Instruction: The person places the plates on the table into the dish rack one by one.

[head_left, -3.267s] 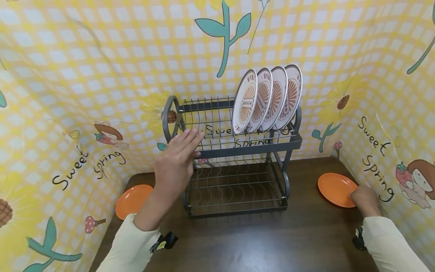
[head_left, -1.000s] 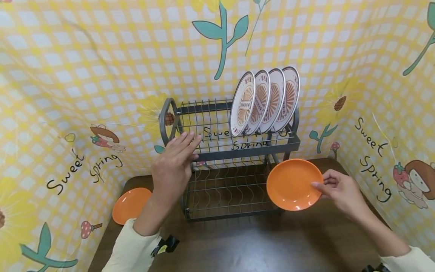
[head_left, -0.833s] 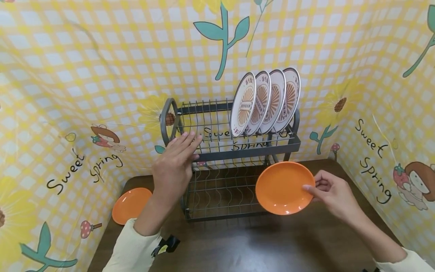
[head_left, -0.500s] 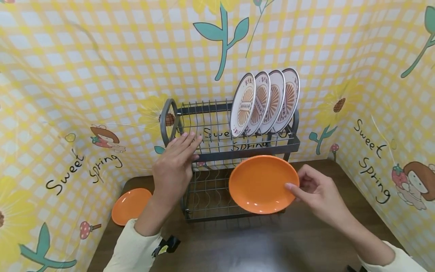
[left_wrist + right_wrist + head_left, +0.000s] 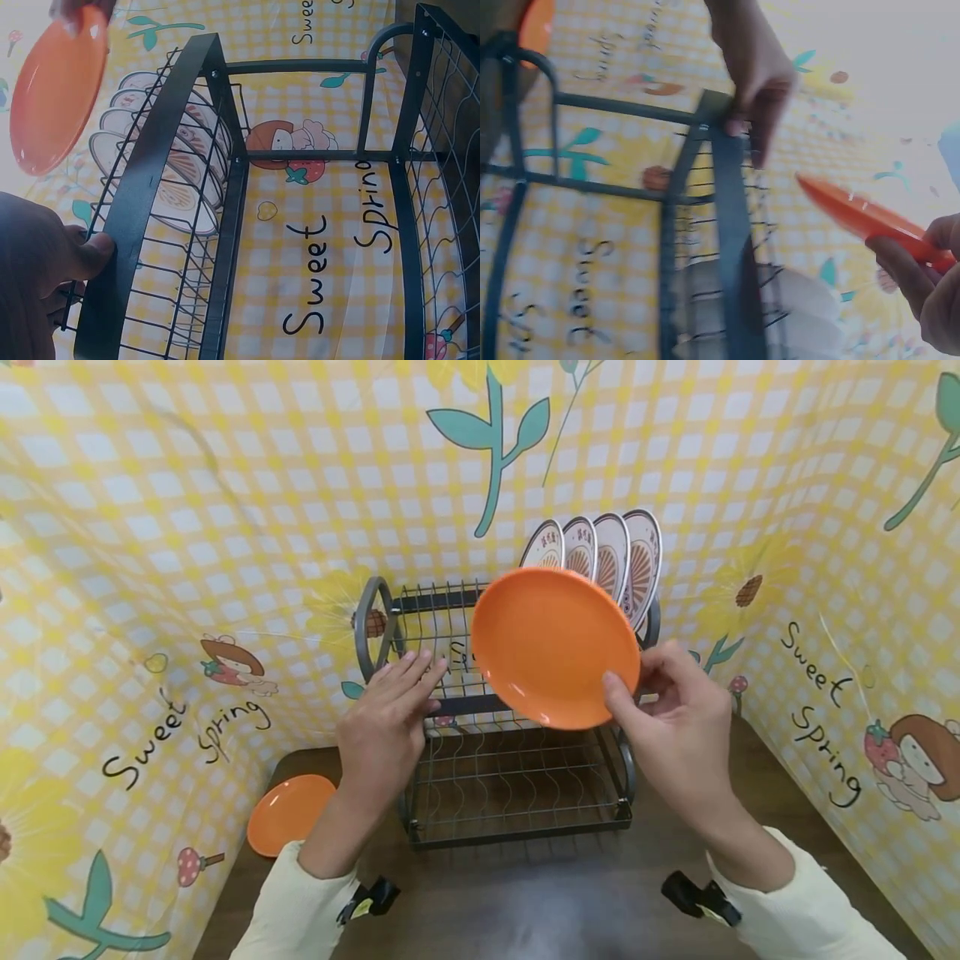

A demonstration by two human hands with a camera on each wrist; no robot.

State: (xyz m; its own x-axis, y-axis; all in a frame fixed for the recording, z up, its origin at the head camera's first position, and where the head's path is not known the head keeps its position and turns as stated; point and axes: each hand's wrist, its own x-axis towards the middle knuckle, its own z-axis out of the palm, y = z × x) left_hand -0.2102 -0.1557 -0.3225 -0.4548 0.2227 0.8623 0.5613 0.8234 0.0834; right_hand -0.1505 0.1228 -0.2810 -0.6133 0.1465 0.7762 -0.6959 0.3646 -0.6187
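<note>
A two-tier dark metal dish rack (image 5: 525,838) stands on the table. My left hand (image 5: 381,735) grips the left part of its upper front rail; in the left wrist view the thumb (image 5: 94,253) lies on the rail and fingers reach over the wires. My right hand (image 5: 678,727) pinches the right rim of an orange plate (image 5: 551,647), thumb on its inner face. That plate is tilted up in front of the upper tier and hides part of several white patterned plates (image 5: 643,560) standing on edge there. In the right wrist view the orange plate (image 5: 862,210) shows edge-on, apart from the rack.
Another orange plate (image 5: 288,814) lies on the brown table (image 5: 480,902) at the left, beside my left forearm. A yellow checked cloth (image 5: 300,485) with flowers and lettering surrounds the table at the back and sides. The rack's lower tier holds no plates.
My right hand has picked up the orange plate from the table's right side and carried it left, then up to the upper tier. My left hand has stayed on the rail.
</note>
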